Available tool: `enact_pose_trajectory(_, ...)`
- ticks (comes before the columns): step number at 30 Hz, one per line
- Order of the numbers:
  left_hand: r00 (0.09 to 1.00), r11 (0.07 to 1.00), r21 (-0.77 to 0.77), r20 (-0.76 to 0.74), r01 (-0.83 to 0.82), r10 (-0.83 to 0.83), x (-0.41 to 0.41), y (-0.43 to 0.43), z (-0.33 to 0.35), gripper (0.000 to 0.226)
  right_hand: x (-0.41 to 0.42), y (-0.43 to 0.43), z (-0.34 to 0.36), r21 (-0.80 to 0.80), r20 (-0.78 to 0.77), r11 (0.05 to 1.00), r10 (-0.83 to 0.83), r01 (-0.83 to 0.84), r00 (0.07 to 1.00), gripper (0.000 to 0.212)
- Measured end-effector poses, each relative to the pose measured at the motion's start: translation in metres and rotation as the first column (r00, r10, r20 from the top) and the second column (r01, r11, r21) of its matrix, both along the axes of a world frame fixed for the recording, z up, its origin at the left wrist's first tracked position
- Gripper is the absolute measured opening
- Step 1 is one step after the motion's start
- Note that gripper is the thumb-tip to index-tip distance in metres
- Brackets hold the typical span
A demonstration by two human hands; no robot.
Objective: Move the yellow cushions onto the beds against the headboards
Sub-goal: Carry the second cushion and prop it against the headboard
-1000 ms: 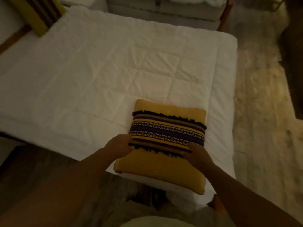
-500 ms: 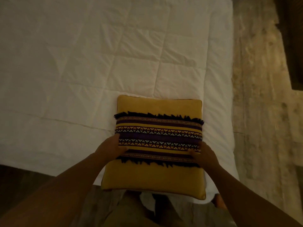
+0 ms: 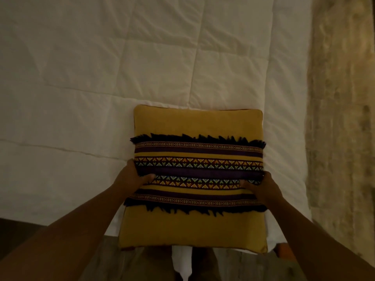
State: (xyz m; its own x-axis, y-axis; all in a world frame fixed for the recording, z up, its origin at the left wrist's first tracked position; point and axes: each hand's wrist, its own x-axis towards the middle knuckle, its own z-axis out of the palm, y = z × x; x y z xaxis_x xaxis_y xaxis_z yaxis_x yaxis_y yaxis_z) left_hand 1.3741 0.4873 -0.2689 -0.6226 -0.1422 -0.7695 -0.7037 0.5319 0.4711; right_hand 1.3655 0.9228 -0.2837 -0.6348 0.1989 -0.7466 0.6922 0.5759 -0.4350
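Observation:
A yellow cushion [image 3: 194, 122] with a dark fringed band of purple stripes and small triangle patterns lies at the near right corner of a bed with a white quilted cover [image 3: 121, 78]. Its near edge hangs past the bed's edge. My left hand [image 3: 133, 177] grips the cushion's left side, thumb on top. On the cushion's right side sits my right hand [image 3: 261, 189], also gripping it. No headboard is in view.
A pale stone-patterned floor [image 3: 341, 118] runs along the bed's right side. Dark floor shows at the lower left [image 3: 18, 232]. My legs and a strip of white cloth [image 3: 181, 260] show below the cushion.
The view has tilted down and closed in on the cushion, so the far cushion and second bed left the frame. Both hands have closed more firmly on the cushion's sides.

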Motion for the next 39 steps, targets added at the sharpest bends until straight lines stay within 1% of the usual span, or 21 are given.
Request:
enact_pose_trajectory(1, 1.000, 1.000, 0.011, 0.012, -0.023, 0.023, 0.000, 0.000, -0.006, 0.108, -0.002, 0.002, -0.004, -0.039, 0.020, 0.999, -0.019, 0.020, 1.000, 0.090)
enact_pose_trajectory(2, 0.998, 0.998, 0.020, 0.034, -0.052, 0.052, 0.001, 0.000, -0.011, 0.111, -0.004, 0.003, -0.008, -0.076, 0.038, 0.996, -0.043, 0.046, 0.998, 0.094)
enact_pose_trajectory(5, 0.990, 0.990, 0.057, 0.068, -0.131, 0.127, -0.001, -0.001, -0.022, 0.139, -0.006, 0.006, -0.016, -0.148, 0.051, 0.983, -0.100, 0.107, 0.994, 0.102)
enact_pose_trajectory(6, 0.986, 0.985, 0.084, 0.074, -0.152, 0.146, -0.002, -0.002, -0.024, 0.143, -0.006, 0.006, -0.017, -0.172, 0.050, 0.977, -0.123, 0.129, 0.991, 0.104)
enact_pose_trajectory(7, 0.985, 0.979, 0.124, 0.079, -0.164, 0.155, -0.004, -0.003, -0.026, 0.140, -0.005, 0.006, -0.019, -0.197, 0.046, 0.968, -0.146, 0.152, 0.988, 0.103)
enact_pose_trajectory(9, 0.987, 0.964, 0.213, 0.067, -0.159, 0.148, -0.006, -0.003, -0.028, 0.124, -0.004, 0.006, -0.021, -0.241, 0.033, 0.953, -0.179, 0.181, 0.983, 0.097)
enact_pose_trajectory(11, 0.986, 0.952, 0.257, 0.054, -0.169, 0.161, -0.006, -0.002, -0.026, 0.115, -0.001, 0.006, -0.023, -0.265, 0.029, 0.943, -0.203, 0.203, 0.979, 0.093)
enact_pose_trajectory(14, 0.972, 0.932, 0.276, 0.067, -0.235, 0.226, -0.006, 0.002, -0.022, 0.115, 0.000, 0.007, -0.024, -0.294, 0.018, 0.931, -0.222, 0.218, 0.975, 0.086)
enact_pose_trajectory(17, 0.966, 0.916, 0.310, 0.050, -0.255, 0.252, -0.005, 0.005, -0.015, 0.107, 0.001, 0.006, -0.022, -0.297, 0.023, 0.927, -0.233, 0.230, 0.972, 0.084)
enact_pose_trajectory(19, 0.969, 0.920, 0.307, 0.042, -0.244, 0.243, -0.006, 0.005, -0.009, 0.113, 0.001, 0.005, -0.017, -0.297, 0.020, 0.925, -0.242, 0.237, 0.970, 0.084)
enact_pose_trajectory(22, 0.971, 0.924, 0.298, 0.059, -0.239, 0.232, -0.009, 0.004, 0.003, 0.123, -0.005, 0.005, -0.003, -0.342, 0.025, 0.910, -0.240, 0.234, 0.970, 0.080)
enact_pose_trajectory(23, 0.969, 0.921, 0.300, 0.065, -0.248, 0.239, -0.010, 0.004, 0.009, 0.123, -0.007, 0.004, 0.003, -0.348, 0.024, 0.908, -0.239, 0.232, 0.971, 0.080)
enact_pose_trajectory(26, 0.960, 0.904, 0.327, 0.041, -0.275, 0.277, -0.010, 0.006, 0.025, 0.107, -0.016, 0.001, 0.020, -0.321, 0.000, 0.919, -0.241, 0.228, 0.971, 0.083)
enact_pose_trajectory(27, 0.954, 0.893, 0.342, 0.032, -0.292, 0.299, -0.008, 0.008, 0.030, 0.107, -0.020, 0.001, 0.025, -0.319, 0.001, 0.920, -0.242, 0.230, 0.970, 0.083)
enact_pose_trajectory(30, 0.929, 0.857, 0.377, 0.029, -0.351, 0.368, 0.000, 0.015, 0.044, 0.114, -0.040, 0.004, 0.041, -0.337, 0.017, 0.922, -0.196, 0.190, 0.981, 0.079)
enact_pose_trajectory(32, 0.911, 0.839, 0.380, 0.025, -0.389, 0.411, 0.006, 0.021, 0.051, 0.110, -0.060, 0.007, 0.051, -0.342, 0.010, 0.928, -0.155, 0.149, 0.988, 0.069)
enact_pose_trajectory(33, 0.897, 0.826, 0.382, 0.022, -0.415, 0.441, 0.010, 0.025, 0.053, 0.105, -0.071, 0.007, 0.056, -0.327, -0.005, 0.937, -0.132, 0.123, 0.991, 0.067)
enact_pose_trajectory(35, 0.858, 0.776, 0.410, 0.032, -0.479, 0.512, 0.022, 0.031, 0.053, 0.095, -0.096, 0.005, 0.064, -0.285, -0.048, 0.956, -0.078, 0.062, 0.996, 0.070)
enact_pose_trajectory(39, 0.765, 0.665, 0.446, 0.076, -0.599, 0.639, 0.046, 0.046, 0.045, 0.063, -0.143, -0.011, 0.079, -0.245, -0.136, 0.966, 0.054, -0.086, 0.989, 0.078)
